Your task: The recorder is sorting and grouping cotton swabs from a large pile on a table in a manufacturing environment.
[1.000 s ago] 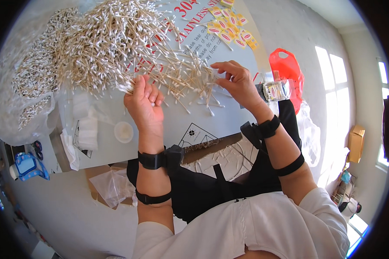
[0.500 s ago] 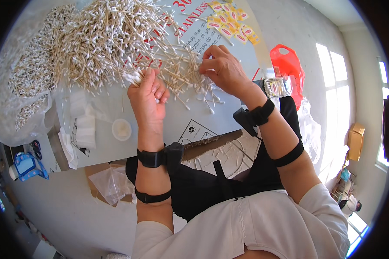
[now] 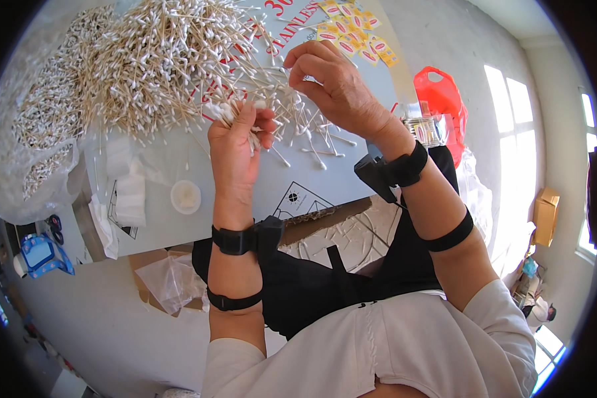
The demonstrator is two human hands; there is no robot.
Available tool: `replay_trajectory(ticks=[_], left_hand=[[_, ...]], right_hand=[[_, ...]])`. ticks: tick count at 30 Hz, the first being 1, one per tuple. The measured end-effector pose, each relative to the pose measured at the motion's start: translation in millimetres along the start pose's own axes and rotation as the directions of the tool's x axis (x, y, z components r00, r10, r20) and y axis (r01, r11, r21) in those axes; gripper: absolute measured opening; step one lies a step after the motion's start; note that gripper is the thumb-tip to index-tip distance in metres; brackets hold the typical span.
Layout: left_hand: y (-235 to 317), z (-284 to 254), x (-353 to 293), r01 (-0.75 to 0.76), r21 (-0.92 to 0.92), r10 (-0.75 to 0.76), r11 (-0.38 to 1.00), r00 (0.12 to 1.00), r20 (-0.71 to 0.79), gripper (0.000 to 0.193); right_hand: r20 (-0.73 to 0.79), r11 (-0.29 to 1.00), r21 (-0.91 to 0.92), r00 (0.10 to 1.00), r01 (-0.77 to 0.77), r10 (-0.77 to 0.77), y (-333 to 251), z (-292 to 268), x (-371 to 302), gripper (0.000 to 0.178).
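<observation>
A bunch of cotton swabs (image 3: 223,113) is gripped in my left hand (image 3: 233,149), white tips sticking out past the thumb and between the fingers. My right hand (image 3: 338,89) is raised to the right of it, above loose swabs, with thumb and fingers bent toward each other in a pinch. What is between those fingertips, if anything, is too small to make out. Scattered swabs (image 3: 318,136) lie on the grey printed sheet on the table below the right hand. A big heap of swabs (image 3: 162,66) rises beyond my left hand.
Yellow-and-white labels (image 3: 355,33) lie at the far right of the table (image 3: 278,176). A small round white container (image 3: 186,197) and folded white tissue (image 3: 131,199) are left of my forearm. Clear plastic (image 3: 46,189) holds more swabs. A red bag (image 3: 444,99) sits to the right.
My right hand has lifted and moved up and left, away from the loose swabs. The left hand has shifted slightly right, and the bunch in it shows more spread out.
</observation>
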State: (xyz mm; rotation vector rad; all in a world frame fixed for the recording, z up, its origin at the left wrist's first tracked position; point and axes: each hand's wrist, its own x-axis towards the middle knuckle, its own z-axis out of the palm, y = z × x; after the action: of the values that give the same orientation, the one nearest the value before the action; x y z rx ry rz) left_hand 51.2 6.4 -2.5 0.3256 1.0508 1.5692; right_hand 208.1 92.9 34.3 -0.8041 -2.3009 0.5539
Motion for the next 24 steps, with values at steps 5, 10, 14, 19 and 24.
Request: replay_trajectory(ticks=[5,10,14,19,24], left_hand=[[0,-12,1,0.024,-0.058,-0.023,0.998,1.000,0.019,0.014],[4,-8,1,-0.039,0.022,0.038,0.999,0.997,0.069,0.024],[-5,-2,-2,-0.095,0.214,0.062,0.972,0.986,0.155,0.033],[-10,-10,3,-0.041,0.026,0.037,0.999,0.988,0.147,0.015],[-8,-1,5,-0.088,-0.155,0.092,0.984,0.996,0.022,0.015]], right_hand=[[0.072,0.945,0.088,0.948,-0.317,0.311,-11,6,3,0.001],[0.149,0.681,0.555,0.862,-0.478,0.484,-14,14,2,0.007],[0.235,0.535,0.673,0.834,-0.511,0.500,-24,21,2,0.008],[0.081,0.533,0.703,0.798,-0.471,0.597,-41,36,-3,0.007],[-0.213,0.827,0.415,0.843,-0.380,0.495,-59,68,-26,0.006]])
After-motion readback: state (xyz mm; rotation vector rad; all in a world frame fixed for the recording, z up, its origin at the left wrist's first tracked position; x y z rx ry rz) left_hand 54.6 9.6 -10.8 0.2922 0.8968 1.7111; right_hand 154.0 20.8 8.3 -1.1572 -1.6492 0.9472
